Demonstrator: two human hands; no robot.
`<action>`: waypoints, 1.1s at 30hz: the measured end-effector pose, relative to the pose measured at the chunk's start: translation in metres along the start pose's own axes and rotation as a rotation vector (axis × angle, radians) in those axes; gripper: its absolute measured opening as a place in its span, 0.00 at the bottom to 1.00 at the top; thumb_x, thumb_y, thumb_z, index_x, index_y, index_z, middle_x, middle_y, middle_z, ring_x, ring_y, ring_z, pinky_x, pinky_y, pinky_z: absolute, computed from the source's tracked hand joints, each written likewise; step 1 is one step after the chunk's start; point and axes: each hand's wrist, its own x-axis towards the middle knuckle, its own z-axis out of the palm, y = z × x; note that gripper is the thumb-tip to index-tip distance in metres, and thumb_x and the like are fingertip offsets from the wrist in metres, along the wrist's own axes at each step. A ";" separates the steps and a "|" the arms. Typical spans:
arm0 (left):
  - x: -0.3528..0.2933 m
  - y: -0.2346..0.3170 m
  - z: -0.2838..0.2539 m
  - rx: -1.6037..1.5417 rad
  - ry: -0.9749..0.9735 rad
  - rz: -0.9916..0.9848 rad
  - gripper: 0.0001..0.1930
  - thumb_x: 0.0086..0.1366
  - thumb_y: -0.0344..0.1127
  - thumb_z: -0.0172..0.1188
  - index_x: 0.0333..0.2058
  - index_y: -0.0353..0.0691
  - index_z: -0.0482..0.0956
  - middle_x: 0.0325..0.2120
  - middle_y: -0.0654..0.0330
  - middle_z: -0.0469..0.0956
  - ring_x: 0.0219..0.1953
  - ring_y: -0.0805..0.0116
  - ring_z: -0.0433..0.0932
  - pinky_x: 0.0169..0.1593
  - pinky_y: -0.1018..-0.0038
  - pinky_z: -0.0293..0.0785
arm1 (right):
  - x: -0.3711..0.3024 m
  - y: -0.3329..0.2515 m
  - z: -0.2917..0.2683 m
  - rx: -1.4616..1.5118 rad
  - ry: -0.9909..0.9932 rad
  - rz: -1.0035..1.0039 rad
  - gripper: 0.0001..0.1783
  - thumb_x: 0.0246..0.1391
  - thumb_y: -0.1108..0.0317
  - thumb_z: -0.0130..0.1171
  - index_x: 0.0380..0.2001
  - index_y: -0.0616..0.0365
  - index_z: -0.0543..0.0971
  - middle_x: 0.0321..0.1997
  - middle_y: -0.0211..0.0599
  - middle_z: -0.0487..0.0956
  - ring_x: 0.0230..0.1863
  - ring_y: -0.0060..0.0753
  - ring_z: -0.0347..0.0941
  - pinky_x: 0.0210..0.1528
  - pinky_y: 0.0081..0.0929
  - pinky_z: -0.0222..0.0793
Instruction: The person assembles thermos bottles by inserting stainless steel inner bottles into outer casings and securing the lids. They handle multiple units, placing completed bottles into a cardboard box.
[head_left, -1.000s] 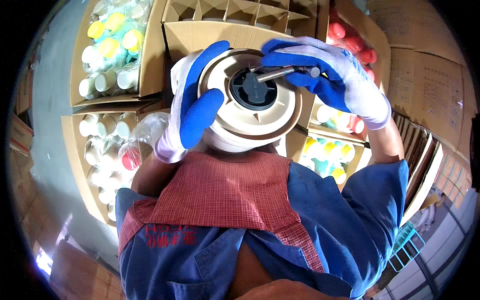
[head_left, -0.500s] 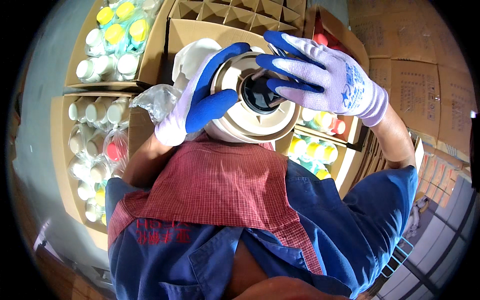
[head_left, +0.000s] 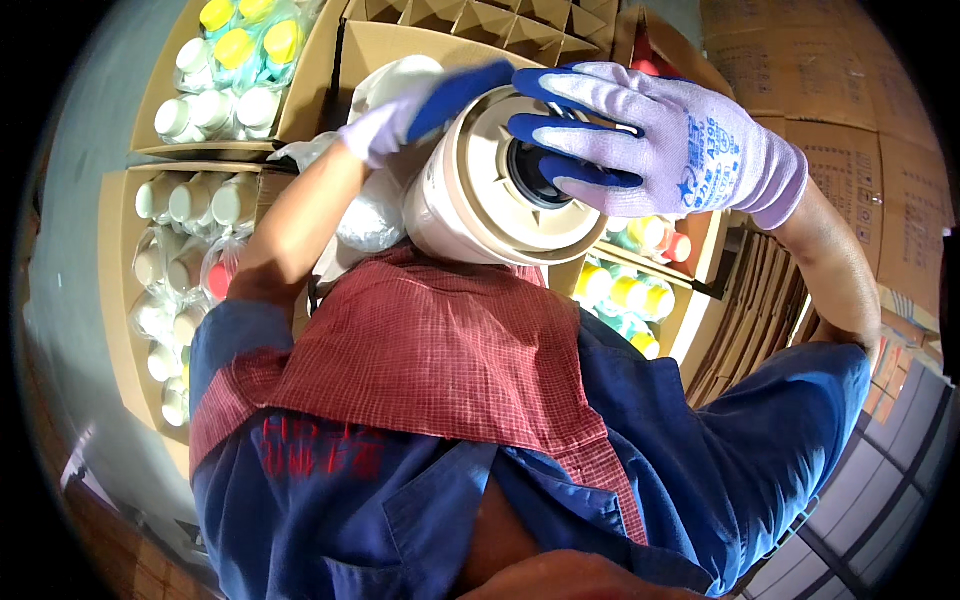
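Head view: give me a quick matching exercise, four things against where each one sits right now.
Things:
1. cream round container
2. right hand
3. yellow-capped bottles
4. red checked apron

Places:
A. in the open carton at upper left
B. over the chest, below the container
C. spread across the container's dark centre opening
D. between both gloved hands, in front of the chest

Pairs: 1-D, 2-C, 3-A, 4-B
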 end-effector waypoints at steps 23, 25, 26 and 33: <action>0.063 -0.050 0.036 0.564 -0.044 0.343 0.11 0.66 0.34 0.54 0.46 0.41 0.72 0.39 0.61 0.69 0.43 0.74 0.66 0.51 0.76 0.64 | -0.043 -0.046 0.028 0.388 0.122 0.840 0.13 0.47 0.65 0.61 0.37 0.55 0.74 0.28 0.46 0.76 0.31 0.51 0.74 0.35 0.40 0.69; 0.054 -0.040 0.042 0.221 -0.009 0.136 0.13 0.62 0.34 0.58 0.45 0.41 0.72 0.39 0.59 0.70 0.45 0.72 0.68 0.51 0.74 0.65 | -0.029 -0.042 0.012 0.439 0.055 0.735 0.17 0.50 0.64 0.59 0.42 0.60 0.72 0.28 0.48 0.76 0.31 0.52 0.74 0.34 0.41 0.70; 0.050 -0.034 0.042 0.261 0.001 0.165 0.13 0.62 0.35 0.58 0.45 0.41 0.72 0.39 0.59 0.71 0.45 0.72 0.69 0.51 0.74 0.66 | -0.024 -0.040 0.007 0.463 0.020 0.687 0.19 0.52 0.63 0.58 0.44 0.62 0.70 0.28 0.49 0.76 0.31 0.52 0.74 0.34 0.41 0.70; 0.054 -0.063 0.035 0.160 -0.097 0.045 0.11 0.67 0.35 0.52 0.46 0.41 0.74 0.41 0.64 0.74 0.48 0.72 0.71 0.53 0.75 0.66 | -0.030 -0.081 0.041 0.510 0.118 1.166 0.18 0.49 0.65 0.58 0.44 0.57 0.70 0.22 0.51 0.75 0.26 0.58 0.74 0.28 0.47 0.66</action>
